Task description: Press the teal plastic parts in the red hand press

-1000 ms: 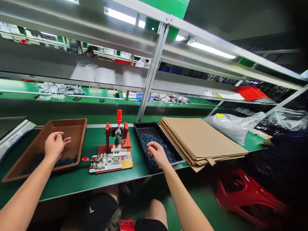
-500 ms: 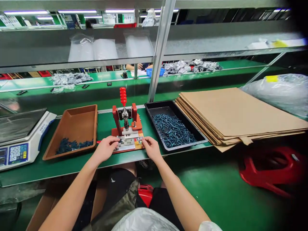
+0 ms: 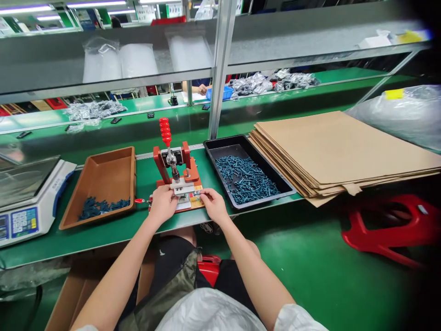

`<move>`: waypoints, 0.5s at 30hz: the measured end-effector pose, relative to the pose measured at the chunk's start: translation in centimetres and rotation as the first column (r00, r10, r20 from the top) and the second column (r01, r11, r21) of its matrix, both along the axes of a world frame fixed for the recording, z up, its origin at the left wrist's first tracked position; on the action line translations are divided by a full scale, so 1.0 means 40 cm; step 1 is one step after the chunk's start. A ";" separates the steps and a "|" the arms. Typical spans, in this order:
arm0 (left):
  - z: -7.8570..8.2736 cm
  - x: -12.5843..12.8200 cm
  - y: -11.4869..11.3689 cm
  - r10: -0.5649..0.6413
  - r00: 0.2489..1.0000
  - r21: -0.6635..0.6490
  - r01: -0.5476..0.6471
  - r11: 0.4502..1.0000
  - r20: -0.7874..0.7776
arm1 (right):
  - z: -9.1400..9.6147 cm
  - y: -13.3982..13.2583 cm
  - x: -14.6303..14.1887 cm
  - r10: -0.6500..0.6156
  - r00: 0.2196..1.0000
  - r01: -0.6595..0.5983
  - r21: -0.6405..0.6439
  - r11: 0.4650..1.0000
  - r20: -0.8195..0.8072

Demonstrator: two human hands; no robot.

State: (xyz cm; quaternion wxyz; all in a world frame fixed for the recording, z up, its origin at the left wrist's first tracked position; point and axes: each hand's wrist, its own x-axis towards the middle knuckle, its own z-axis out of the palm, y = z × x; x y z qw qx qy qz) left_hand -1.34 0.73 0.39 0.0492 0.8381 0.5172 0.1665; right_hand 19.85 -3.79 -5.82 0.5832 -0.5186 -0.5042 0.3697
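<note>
A toggle clamp press with an upright red handle stands on the green workbench. My left hand is at the left side of its metal fixture, fingertips closed together against it. On the fixture's right side my right hand pinches with thumb and forefinger. Whatever small piece either hand holds is hidden by the fingers. A brown tray to the left has a few dark blue small parts at its near end. Many thin dark blue parts lie in the black tray on the right.
A weighing scale is at the far left. Stacked cardboard sheets lie right of the black tray. A metal post rises behind the bench, and a red stool stands on the floor at right. Another person's hand shows beyond.
My left hand has moved right, closer in against the fixture. My right hand stays at the fixture's right side. The view has shifted slightly.
</note>
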 end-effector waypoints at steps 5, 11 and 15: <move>0.015 0.017 0.001 0.036 0.998 -0.079 -0.040 0.996 -0.049 | 0.006 0.006 -0.003 0.009 0.991 -0.019 0.076 0.997 0.130; 0.032 -0.002 0.011 -0.050 0.998 -0.168 0.043 0.985 -0.039 | 0.029 0.042 -0.034 0.085 0.960 -0.103 0.055 0.993 0.265; 0.038 -0.020 0.022 -0.111 0.993 -0.230 0.103 0.968 -0.025 | 0.050 0.073 -0.066 0.166 0.925 -0.205 0.080 0.976 0.342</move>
